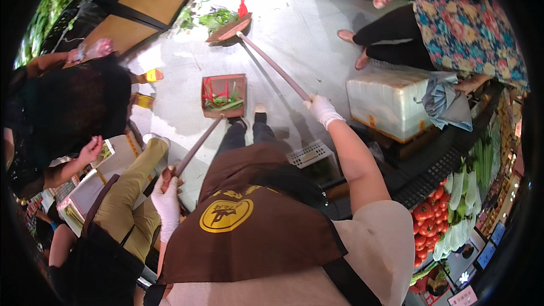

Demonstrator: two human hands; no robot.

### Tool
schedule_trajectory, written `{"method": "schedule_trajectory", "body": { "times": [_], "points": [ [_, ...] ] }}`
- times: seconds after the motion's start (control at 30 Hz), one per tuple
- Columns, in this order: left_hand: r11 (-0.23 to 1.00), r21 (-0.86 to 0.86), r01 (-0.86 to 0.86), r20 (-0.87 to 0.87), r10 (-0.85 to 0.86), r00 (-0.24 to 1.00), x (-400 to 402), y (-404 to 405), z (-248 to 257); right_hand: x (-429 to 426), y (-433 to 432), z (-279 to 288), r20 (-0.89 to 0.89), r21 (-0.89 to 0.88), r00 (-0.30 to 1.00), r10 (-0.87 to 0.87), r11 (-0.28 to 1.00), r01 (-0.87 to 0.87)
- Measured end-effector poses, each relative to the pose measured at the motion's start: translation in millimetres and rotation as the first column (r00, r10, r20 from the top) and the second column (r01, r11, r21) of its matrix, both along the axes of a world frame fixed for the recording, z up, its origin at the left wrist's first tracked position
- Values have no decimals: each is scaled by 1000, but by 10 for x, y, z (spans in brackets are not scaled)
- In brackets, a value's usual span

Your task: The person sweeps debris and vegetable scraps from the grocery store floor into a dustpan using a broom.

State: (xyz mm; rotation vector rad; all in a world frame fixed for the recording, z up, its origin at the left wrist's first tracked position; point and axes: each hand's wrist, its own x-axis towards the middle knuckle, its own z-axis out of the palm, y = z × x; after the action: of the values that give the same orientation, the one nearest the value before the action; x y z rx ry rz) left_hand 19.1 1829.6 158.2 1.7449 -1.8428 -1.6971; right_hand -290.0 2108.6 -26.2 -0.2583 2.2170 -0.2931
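My right hand (324, 110), in a white glove, grips the handle of a broom (272, 64). The broom's reddish-brown head rests on the floor against leafy green scraps (216, 18) and a red strip. In a white glove too, my left hand (166, 195) is closed round the upper end of the long handle of a dustpan (223, 114). The dustpan lies on the floor just before my feet and holds green stalks, leaves and red strips. Loose leaves also lie beyond the broom head.
A person in dark clothes (72, 106) and one in khaki trousers (127, 191) are at the left. Another, in a floral top (463, 29), stands at the right by a foam box (386, 100). Tomatoes (429, 221) and a white crate (312, 154) are to my right.
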Motion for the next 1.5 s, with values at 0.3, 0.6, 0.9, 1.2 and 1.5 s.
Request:
{"method": "schedule_trajectory", "body": {
  "times": [0.3,0.6,0.9,1.2,1.5],
  "points": [
    [999,30,-11,64,9,998,218,-204,-142,1396,882,291,24,25,982,-187,982,186],
    [1000,7,-7,59,7,998,124,-400,-272,663,41,412,-48,9,997,-53,999,53],
    [998,-58,25,127,-17,992,-695,-672,8,-1010,-1271,848,-64,-80,970,235,968,-239],
    [979,-13,-205,169,205,964,-1665,-954,288,-2323,-3859,367,25,-104,825,564,822,-559],
    [839,92,-537,320,485,814,-2468,-1051,649,-3731,-3036,875,185,99,759,624,757,-646]
  ]
}}
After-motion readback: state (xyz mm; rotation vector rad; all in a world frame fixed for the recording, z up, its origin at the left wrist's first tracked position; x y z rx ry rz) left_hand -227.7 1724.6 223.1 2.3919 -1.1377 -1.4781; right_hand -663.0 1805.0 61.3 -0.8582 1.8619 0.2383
